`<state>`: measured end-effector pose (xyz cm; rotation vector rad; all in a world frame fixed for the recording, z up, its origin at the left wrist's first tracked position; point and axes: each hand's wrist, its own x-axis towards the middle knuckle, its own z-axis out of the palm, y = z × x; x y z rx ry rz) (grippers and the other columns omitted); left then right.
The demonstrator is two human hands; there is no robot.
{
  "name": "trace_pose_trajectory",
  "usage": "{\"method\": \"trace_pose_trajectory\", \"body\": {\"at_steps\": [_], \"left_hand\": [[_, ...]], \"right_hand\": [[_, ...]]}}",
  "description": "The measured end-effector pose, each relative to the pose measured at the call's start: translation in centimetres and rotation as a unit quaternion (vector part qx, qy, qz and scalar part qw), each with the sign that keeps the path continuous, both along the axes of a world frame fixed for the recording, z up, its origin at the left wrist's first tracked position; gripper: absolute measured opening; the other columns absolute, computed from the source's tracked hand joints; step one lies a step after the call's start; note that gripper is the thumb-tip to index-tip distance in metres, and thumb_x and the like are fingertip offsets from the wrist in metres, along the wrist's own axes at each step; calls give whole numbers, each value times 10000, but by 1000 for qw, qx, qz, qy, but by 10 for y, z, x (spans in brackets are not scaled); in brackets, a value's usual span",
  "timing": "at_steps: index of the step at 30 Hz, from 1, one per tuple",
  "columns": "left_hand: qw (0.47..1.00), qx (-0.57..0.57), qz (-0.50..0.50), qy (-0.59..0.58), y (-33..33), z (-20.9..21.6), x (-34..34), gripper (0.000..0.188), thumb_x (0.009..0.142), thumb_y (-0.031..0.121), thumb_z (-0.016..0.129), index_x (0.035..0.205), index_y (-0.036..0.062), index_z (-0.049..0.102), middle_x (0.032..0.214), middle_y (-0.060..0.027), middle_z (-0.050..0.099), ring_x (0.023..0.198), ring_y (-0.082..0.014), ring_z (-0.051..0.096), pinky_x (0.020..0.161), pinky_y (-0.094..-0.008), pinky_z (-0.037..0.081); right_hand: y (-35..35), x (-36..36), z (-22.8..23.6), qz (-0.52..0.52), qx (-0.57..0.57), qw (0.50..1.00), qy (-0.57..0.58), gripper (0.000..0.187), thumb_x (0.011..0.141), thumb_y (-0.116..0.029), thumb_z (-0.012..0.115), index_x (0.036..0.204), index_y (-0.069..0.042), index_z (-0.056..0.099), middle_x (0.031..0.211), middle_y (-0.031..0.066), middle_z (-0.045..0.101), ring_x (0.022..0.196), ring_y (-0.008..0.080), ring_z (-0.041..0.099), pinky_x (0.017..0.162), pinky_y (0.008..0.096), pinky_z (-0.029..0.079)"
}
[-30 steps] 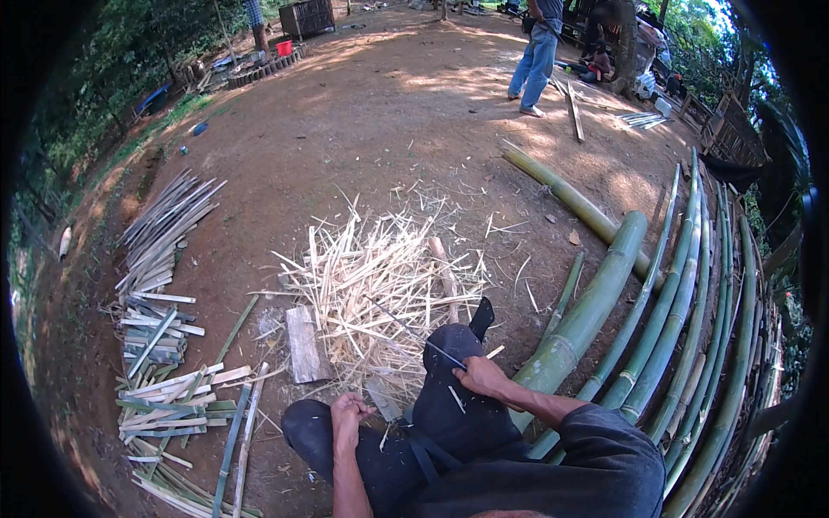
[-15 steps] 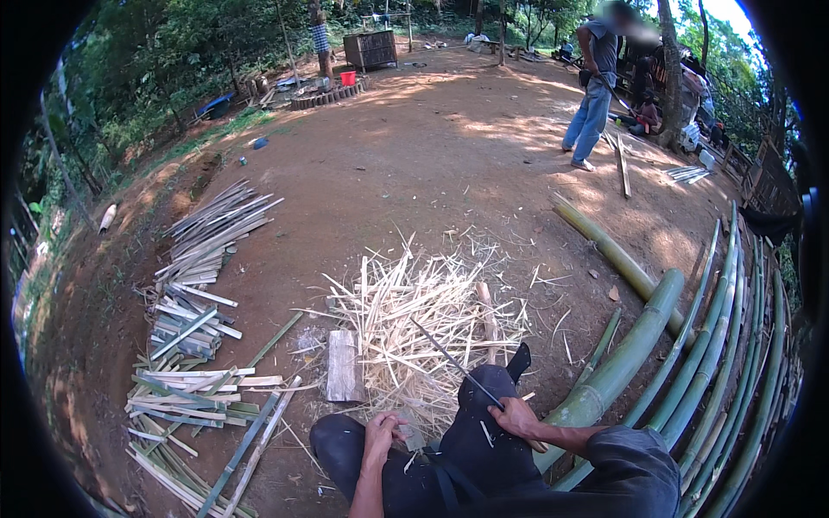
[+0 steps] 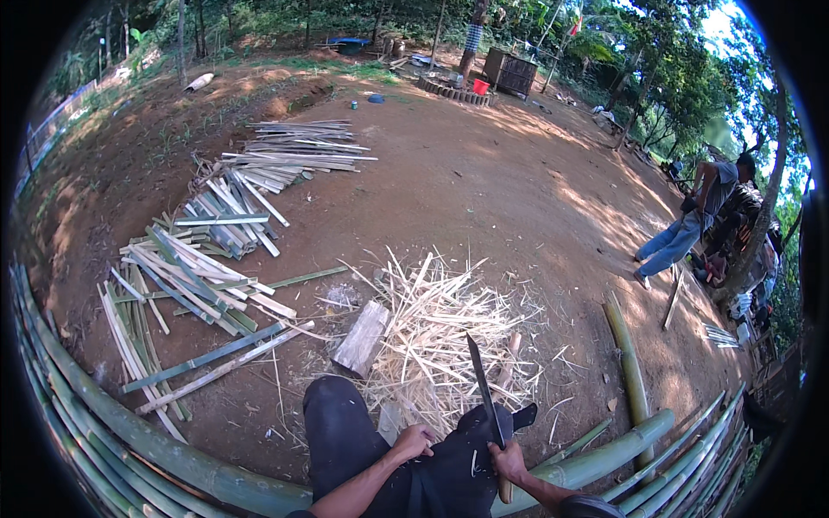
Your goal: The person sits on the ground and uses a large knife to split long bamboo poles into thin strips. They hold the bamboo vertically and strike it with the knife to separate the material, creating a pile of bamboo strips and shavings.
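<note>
My right hand (image 3: 509, 462) grips a machete (image 3: 485, 384) beside my right thigh. Its dark blade points up and away over the shavings, and the end of its wooden handle (image 3: 505, 492) shows below the fist. My left hand (image 3: 414, 442) rests over my lap with its fingers curled together; whatever they may hold is hidden. A flat greyish piece (image 3: 389, 421) lies between my legs, just beyond that hand. Beyond my knees spreads a heap of pale bamboo shavings (image 3: 440, 332), with a squared wood block (image 3: 361, 338) at its left edge.
Split bamboo strips (image 3: 194, 281) lie piled along the left. Thick green bamboo poles (image 3: 596, 453) lie close on my right, and more poles (image 3: 173, 449) curve along the lower left. A person in jeans (image 3: 678, 246) stands at the far right near a tree.
My view has turned left, bringing the strip piles further in. The machete blade has swung more upright, showing its flat side. My left hand has shifted away from the greyish piece.
</note>
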<state>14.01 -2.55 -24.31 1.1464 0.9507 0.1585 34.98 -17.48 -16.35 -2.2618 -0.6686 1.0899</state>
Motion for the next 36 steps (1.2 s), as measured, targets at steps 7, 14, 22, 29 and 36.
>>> {"method": "trace_pose_trajectory", "body": {"at_steps": [7, 14, 22, 29, 36], "left_hand": [[980, 194, -16, 49, -5, -11, -4, 306, 805, 22, 456, 1045, -7, 644, 902, -142, 705, 825, -239, 686, 735, -330, 519], [994, 104, -17, 38, -3, 5, -3, 282, 870, 88, 467, 1069, 27, 657, 786, -97, 700, 715, -179, 668, 669, -304, 508], [994, 111, 1, 23, -2, -15, -1, 260, 913, 188, 529, 1010, -9, 668, 645, -67, 628, 558, -148, 623, 550, -305, 474], [994, 99, -41, 22, -2, -25, 2, 270, 898, 200, 572, 927, -52, 663, 612, -79, 610, 532, -146, 607, 535, -315, 473], [992, 102, -51, 50, -2, -16, 2, 261, 895, 188, 560, 893, -54, 659, 596, -76, 593, 526, -152, 589, 525, -312, 467]], "right_hand": [[15, -10, 6, 102, -55, 979, -165, 437, 837, -378, 596, 949, 37, 675, 826, 289, 656, 865, 452, 639, 789, 491, 496], [17, -13, 14, 81, -58, 985, -141, 434, 853, -374, 573, 923, 44, 667, 856, 300, 650, 894, 450, 635, 808, 496, 490], [15, -16, 23, 88, -51, 983, -153, 465, 873, -418, 547, 925, 31, 657, 882, 291, 650, 900, 443, 632, 814, 489, 489], [1, -10, 20, 68, -1, 992, -109, 530, 881, -484, 529, 922, 30, 651, 817, 261, 643, 844, 411, 636, 781, 481, 479], [-4, -11, 17, 101, 27, 987, -118, 491, 889, -463, 553, 986, 13, 626, 786, 231, 642, 811, 389, 645, 736, 462, 483]]}}
